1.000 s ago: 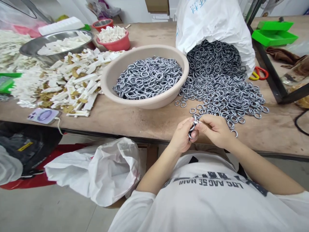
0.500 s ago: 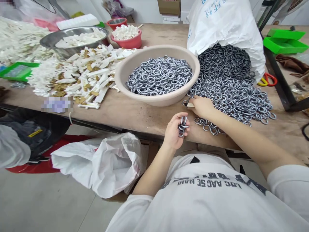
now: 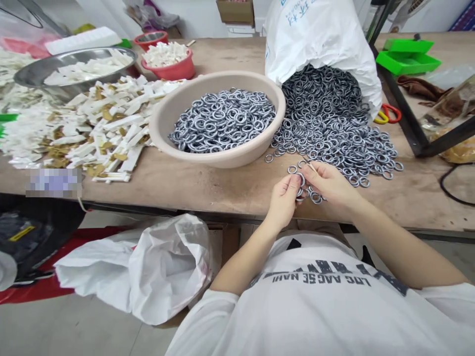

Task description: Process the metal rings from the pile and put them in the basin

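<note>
My left hand [image 3: 282, 201] is closed on several grey metal rings [image 3: 301, 181], which show at its fingertips. Close beside it, my right hand [image 3: 328, 182] pinches a slim pale-handled tool [image 3: 310, 167]. Its exact kind is too small to make out. Both hands are just above the front of the table, with some loose rings [image 3: 315, 197] under and between them. Behind my right hand spreads a heap of the same rings [image 3: 334, 143], spilling from a white sack [image 3: 319, 37]. A beige basin [image 3: 218, 159] full of rings stands to the left of the heap.
White and brown strip-shaped pieces [image 3: 104, 123] are piled on the left of the table [image 3: 193, 190]. Behind them stand a steel bowl [image 3: 27, 76] and a red bowl [image 3: 174, 70]. A black metal frame [image 3: 403, 111], scissors [image 3: 391, 112] and green trays [image 3: 408, 63] are at right.
My left hand has moved up and right to meet the right hand, still with rings in it. My right hand has come back from the basin's edge with the tool. The view has shifted right.
</note>
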The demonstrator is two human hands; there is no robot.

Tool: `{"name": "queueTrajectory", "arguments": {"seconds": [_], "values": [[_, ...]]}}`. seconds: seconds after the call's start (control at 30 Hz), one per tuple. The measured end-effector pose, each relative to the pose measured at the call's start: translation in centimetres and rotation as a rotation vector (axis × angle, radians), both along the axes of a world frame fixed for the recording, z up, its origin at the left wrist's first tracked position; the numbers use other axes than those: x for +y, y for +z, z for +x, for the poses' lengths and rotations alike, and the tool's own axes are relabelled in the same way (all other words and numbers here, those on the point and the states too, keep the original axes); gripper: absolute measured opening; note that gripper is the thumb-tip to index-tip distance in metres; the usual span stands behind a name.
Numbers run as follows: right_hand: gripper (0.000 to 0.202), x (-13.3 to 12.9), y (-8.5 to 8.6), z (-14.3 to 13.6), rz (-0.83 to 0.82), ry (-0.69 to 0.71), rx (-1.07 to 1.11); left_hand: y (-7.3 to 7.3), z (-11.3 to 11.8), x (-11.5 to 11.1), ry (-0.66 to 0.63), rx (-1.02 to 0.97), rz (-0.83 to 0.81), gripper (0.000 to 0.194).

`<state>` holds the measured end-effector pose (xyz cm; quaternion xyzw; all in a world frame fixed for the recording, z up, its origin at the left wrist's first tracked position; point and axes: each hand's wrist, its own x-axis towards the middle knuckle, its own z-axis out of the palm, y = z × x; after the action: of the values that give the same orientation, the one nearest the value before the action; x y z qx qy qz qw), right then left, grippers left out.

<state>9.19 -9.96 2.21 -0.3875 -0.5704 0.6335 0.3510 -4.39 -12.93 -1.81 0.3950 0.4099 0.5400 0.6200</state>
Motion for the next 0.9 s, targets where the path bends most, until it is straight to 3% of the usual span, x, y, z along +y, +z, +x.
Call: {"name": "queueTrajectory", "arguments": {"seconds": [0.2, 0.37, 0.47, 0.57, 0.73, 0.9], "values": [[0.037, -0.6, 0.0, 0.8, 0.168, -0.087, -0.067, 0.9, 0.3, -0.5, -0.075, -0.159, -0.125, 0.046], [0.038, -1.3, 0.4, 2.1, 0.607, -0.066, -0.503, 1.4, -0.1, -0.9, -0.097, -0.219, -0.159, 0.046], [0.039, -1.9, 0.5, 2.4, 0.759, -0.027, -0.627, 1.4, -0.1, -1.0, -0.106, -0.237, -0.166, 0.045], [0.041, -2.0, 0.4, 2.4, 0.771, -0.008, -0.64, 1.3, -0.2, -0.9, -0.118, -0.24, -0.167, 0.046], [0.043, -1.1, 0.0, 1.5, 0.592, 0.055, -0.547, 0.6, -1.3, -0.5, -0.126, -0.276, -0.176, 0.043], [0.046, 2.7, -0.5, -1.1, 0.654, 0.002, -0.678, 0.1, -3.1, -1.8, -0.204, -0.353, -0.15, 0.042]]}}
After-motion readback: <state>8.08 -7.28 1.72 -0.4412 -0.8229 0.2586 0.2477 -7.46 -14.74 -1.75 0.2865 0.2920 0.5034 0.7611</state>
